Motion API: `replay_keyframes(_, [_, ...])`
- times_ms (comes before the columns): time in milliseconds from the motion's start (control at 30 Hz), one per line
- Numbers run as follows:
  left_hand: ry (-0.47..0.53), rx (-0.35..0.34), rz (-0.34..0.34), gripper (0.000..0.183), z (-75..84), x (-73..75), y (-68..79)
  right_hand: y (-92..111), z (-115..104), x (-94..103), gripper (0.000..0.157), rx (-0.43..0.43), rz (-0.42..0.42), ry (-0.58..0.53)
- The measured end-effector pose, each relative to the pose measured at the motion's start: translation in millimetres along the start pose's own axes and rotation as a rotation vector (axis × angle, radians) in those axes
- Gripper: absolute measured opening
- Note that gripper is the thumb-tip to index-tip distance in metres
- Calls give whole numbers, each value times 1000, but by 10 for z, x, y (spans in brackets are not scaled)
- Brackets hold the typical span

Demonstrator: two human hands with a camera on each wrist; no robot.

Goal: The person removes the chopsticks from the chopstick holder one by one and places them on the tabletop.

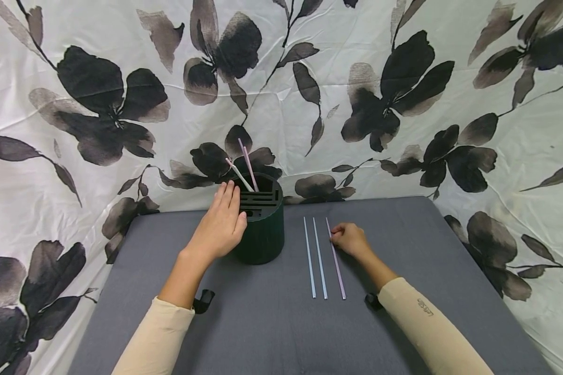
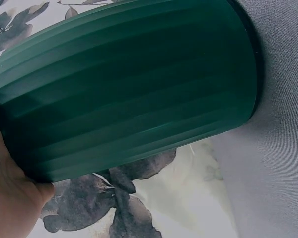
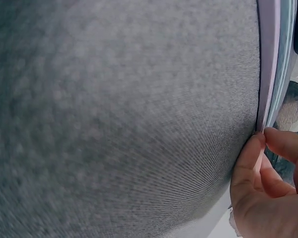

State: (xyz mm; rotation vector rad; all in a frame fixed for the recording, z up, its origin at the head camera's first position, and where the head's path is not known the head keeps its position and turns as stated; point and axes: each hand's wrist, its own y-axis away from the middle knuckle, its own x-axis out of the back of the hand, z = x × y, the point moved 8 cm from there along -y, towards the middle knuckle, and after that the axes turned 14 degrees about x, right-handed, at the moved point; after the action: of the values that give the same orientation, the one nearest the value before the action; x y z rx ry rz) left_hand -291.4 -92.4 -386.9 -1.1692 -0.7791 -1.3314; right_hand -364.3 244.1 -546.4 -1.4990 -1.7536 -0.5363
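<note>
Right hand (image 1: pixel 352 240): fingers narrow, pinching purple straw (image 1: pixel 339 273) on bench (image 1: pixel 281 333). Two blue straws (image 1: pixel 319 255) just left of those fingers, side by side. Left hand (image 1: pixel 219 221): fingers nearly straight, resting against green holder (image 1: pixel 264 244), which stands right of them. Head view alone shows holder's slotted top; white straw (image 1: pixel 240 175) and pink straw (image 1: pixel 249 166) stand tilted there, near left fingertips. Left wrist view alone shows ribbing clearly, most fingers hidden. Right wrist view gives pinch close up, thumb and fingertip meeting at straw.
</note>
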Motion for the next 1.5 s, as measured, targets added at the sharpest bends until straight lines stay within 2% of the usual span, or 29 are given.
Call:
replay_keyframes(300, [4,-27,-41,67,-24,47,98,217,-112,4,25,-21,-3,-32])
replay_keyframes(567, [9,-57,-53,68,-46,110,182,215,-478,219,25,86,61,-82])
replay_keyframes(800, [9,-82,-70,67,-64,158,247,121,-978,453,22,184,94,-133])
replay_keyframes(1000, [25,-103,-93,68,-77,189,313,14,-1492,571,23,238,42,-200])
replay_keyframes(1100, [28,-109,-97,68,-89,219,348,-61,-1768,602,24,251,13,-199])
replay_keyframes(1267, [26,-117,-96,67,-97,259,385,-237,-2195,636,25,320,-6,-225])
replay_keyframes(1500, [14,-113,-78,67,-92,227,371,-511,-2514,550,28,372,-50,-299])
